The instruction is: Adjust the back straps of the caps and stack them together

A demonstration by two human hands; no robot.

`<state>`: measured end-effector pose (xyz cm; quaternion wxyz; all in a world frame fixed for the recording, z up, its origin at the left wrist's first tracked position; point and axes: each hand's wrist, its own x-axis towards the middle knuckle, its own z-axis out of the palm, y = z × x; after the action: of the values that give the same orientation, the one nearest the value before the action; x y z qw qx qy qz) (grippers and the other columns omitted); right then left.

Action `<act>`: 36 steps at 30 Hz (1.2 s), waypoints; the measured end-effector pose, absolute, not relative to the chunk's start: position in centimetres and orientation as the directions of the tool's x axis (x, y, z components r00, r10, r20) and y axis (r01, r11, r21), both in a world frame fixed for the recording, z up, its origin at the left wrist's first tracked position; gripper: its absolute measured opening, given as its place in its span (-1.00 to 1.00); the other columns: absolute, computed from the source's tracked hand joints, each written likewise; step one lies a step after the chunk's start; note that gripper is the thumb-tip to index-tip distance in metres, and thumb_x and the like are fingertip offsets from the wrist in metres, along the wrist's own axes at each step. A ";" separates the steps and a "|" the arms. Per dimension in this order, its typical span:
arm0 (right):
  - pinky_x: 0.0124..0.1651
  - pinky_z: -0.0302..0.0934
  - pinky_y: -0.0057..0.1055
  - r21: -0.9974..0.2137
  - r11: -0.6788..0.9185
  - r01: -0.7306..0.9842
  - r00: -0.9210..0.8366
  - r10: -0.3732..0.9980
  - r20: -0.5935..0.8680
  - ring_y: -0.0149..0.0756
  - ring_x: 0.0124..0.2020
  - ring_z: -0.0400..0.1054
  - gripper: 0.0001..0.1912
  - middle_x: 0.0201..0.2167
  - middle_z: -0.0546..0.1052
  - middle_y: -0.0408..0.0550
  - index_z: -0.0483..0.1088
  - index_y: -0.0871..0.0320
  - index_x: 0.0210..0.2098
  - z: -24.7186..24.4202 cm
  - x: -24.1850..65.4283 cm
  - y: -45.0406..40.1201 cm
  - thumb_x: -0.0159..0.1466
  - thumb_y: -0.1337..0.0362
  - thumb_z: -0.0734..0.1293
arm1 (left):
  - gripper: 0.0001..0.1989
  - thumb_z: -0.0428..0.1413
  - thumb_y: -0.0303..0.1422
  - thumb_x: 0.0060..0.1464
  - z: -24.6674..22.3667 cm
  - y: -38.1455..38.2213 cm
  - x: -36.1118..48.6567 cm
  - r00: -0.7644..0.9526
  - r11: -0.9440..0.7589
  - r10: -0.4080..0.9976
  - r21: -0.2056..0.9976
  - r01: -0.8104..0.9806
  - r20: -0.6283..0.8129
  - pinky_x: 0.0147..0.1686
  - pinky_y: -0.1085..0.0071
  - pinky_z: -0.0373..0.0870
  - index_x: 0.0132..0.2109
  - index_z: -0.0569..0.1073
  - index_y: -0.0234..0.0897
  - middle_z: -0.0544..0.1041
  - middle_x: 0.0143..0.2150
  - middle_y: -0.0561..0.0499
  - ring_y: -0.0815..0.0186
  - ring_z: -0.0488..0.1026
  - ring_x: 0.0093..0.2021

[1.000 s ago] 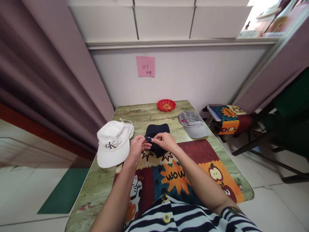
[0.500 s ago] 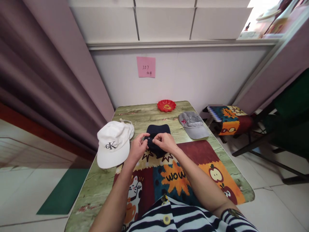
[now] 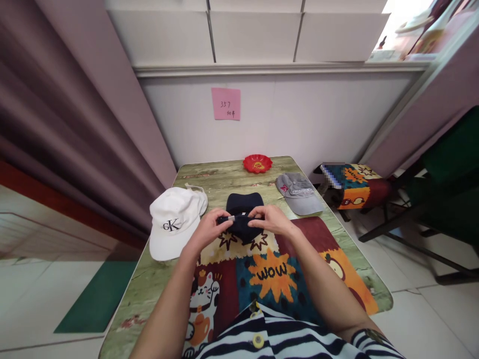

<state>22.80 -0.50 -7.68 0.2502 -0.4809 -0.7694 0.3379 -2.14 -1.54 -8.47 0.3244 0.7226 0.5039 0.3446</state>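
A dark navy baseball cap (image 3: 245, 199) lies at the middle of the table, its brim pointing away from me. My left hand (image 3: 211, 227) pinches the left end of the cap's back strap, where a small pale buckle shows. Across from it, my right hand (image 3: 271, 220) grips the strap's right end between thumb and fingers. The strap is stretched between both hands. To the left of my left hand rests a white cap (image 3: 175, 219) with black CK lettering. A grey cap (image 3: 299, 192) with red and white marks sits beyond my right hand.
A colourful patterned mat (image 3: 243, 279) covers the near part of the green wood-look table (image 3: 145, 299). Near the wall stands a red scalloped dish (image 3: 257, 163). A covered stool (image 3: 355, 184) is past the table's right edge, and a pink note (image 3: 226, 103) is on the wall.
My hands have moved apart along the strap, the left one leftward and the right one rightward. Fingers that were working close together at its middle now hold its two sides.
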 end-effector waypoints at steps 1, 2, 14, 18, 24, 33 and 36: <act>-0.38 0.06 -0.47 -0.771 0.318 0.552 -0.437 0.898 0.057 -0.41 -0.49 0.31 -0.76 -0.51 0.54 -0.19 0.58 0.11 -0.29 -7.7 23.4 -0.4 0.17 0.08 0.43 | -0.83 0.23 -0.21 0.01 -8.5 -1.5 -2.4 0.275 -0.285 0.948 0.817 0.502 0.161 -0.19 0.35 0.35 -0.31 0.60 -0.20 0.51 -0.30 -0.03 0.20 0.43 -0.27; -0.38 0.06 -0.48 -0.784 0.323 0.530 -0.452 0.890 0.060 -0.41 -0.49 0.31 -0.78 -0.52 0.53 -0.19 0.58 0.12 -0.32 -7.8 23.9 -0.3 0.19 0.11 0.41 | -0.82 0.22 -0.20 0.01 -8.6 -1.4 -2.5 0.291 -0.285 0.944 0.821 0.495 0.152 -0.19 0.35 0.35 -0.31 0.60 -0.19 0.51 -0.31 -0.02 0.20 0.43 -0.27; -0.29 0.16 -0.45 -0.874 0.285 0.394 -0.465 0.882 0.078 -0.34 -0.38 0.37 -0.71 -0.42 0.56 -0.13 0.55 0.18 -0.30 -9.4 24.6 0.1 0.24 0.08 0.35 | -0.81 0.20 -0.18 0.05 -8.3 -1.6 -2.7 0.306 -0.284 0.940 0.843 0.456 0.151 -0.23 0.40 0.36 -0.34 0.60 -0.19 0.54 -0.31 -0.03 0.22 0.45 -0.27; -0.06 0.27 -0.34 -0.883 0.297 0.364 -0.438 0.891 0.120 -0.22 -0.10 0.45 -0.65 -0.11 0.60 -0.04 0.49 0.10 0.01 -9.3 26.8 0.0 0.27 0.14 0.32 | -0.69 0.26 -0.21 -0.04 -8.3 -1.8 -3.8 0.194 -0.239 0.966 0.873 0.426 0.170 -0.28 0.41 0.38 -0.11 0.61 -0.16 0.56 -0.11 -0.06 0.22 0.44 -0.25; 0.20 0.17 -0.15 -0.627 0.367 0.688 -0.295 0.930 0.220 -0.15 0.12 0.36 -0.40 0.09 0.51 -0.01 0.47 0.02 0.08 -11.2 29.4 0.5 0.13 0.58 0.17 | -0.63 0.13 -0.38 -0.02 -10.6 -1.0 -5.8 0.082 -0.261 0.959 0.737 0.623 0.270 0.04 0.20 0.37 -0.01 0.55 -0.17 0.53 -0.01 -0.10 0.10 0.46 -0.05; 0.29 0.04 -0.03 -0.588 0.457 0.667 -0.426 0.882 0.202 -0.07 0.23 0.27 -0.66 0.20 0.41 0.01 0.58 0.04 -0.21 -13.1 26.8 1.0 0.12 0.52 0.32 | -0.76 0.19 -0.42 -0.13 -11.6 -0.7 -4.1 0.258 -0.284 0.952 0.799 0.530 0.167 0.27 0.00 0.15 -0.22 0.57 -0.20 0.47 0.18 -0.16 -0.02 0.34 0.22; 0.27 0.10 -0.10 -0.767 0.464 0.443 -0.407 0.866 0.289 -0.11 0.18 0.34 -0.84 0.13 0.48 0.00 0.57 0.07 -0.23 -11.0 26.9 1.0 0.21 0.33 0.36 | -0.75 0.28 -0.33 -0.11 -9.2 -1.0 -3.9 0.213 -0.176 0.971 0.936 0.305 0.113 0.18 0.08 0.30 -0.21 0.58 -0.22 0.58 0.02 -0.13 0.02 0.45 0.10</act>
<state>26.89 0.99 -10.97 0.3481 -0.4187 -0.7817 0.3042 -3.93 -1.01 -9.17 0.4191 0.6563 0.4860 0.3968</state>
